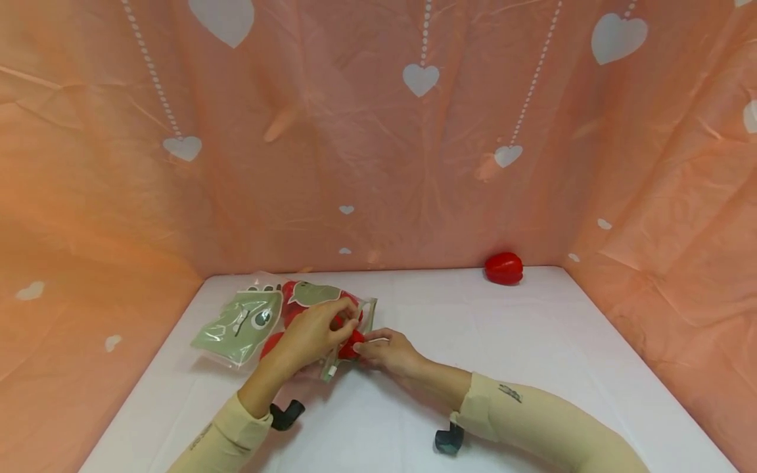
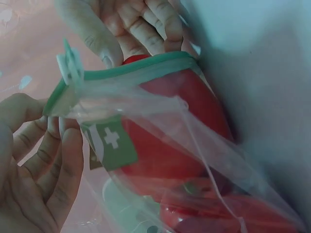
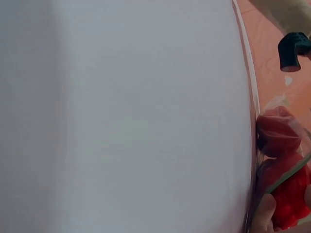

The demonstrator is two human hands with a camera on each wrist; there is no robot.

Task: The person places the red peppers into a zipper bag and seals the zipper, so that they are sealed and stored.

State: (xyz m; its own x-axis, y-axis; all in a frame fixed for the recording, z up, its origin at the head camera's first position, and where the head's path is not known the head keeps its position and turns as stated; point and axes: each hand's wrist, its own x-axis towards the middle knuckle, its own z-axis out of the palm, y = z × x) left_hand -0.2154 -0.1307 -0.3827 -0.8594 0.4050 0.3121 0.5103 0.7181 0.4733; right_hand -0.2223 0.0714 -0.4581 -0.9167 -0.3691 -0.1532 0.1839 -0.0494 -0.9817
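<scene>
A clear zip bag point(image 2: 194, 126) with a green-edged mouth and a white slider holds several red bell peppers. My left hand point(image 1: 310, 334) pinches one side of the bag's mouth; in the left wrist view its thumb and fingers meet at the green edge. At the opening, my right hand point(image 1: 393, 355) grips a red bell pepper point(image 1: 351, 345), which is mostly inside the bag. The right wrist view shows that pepper point(image 3: 287, 199) beside a fingertip. Part of the bag is hidden behind my left hand.
Left of the peppers lies a clear bag point(image 1: 242, 325) printed with a green cartoon face. Another red bell pepper point(image 1: 504, 269) lies at the back right of the white table point(image 1: 532, 368). An orange curtain point(image 1: 378, 164) with white hearts stands behind and along both sides.
</scene>
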